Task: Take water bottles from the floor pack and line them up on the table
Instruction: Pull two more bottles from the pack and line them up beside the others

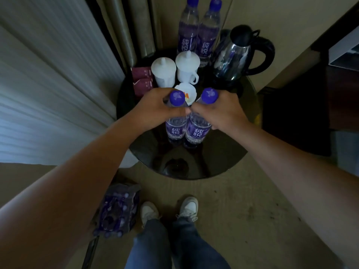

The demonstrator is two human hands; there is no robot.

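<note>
i see my left hand [155,105] & right hand [221,111] w/ fingers clamped on two upright bottles, left bottle [175,127] & right bottle [197,131], touching, standing on the bench [194,162].

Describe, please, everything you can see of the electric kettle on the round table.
The kettle has a shiny metal body that mirrors the room, a black lid with a knob, and a thick black loop handle on its right side. It stands upright on a black base at the far right of the dark glossy table, just right of two standing bottles. Neither hand touches it.
</note>
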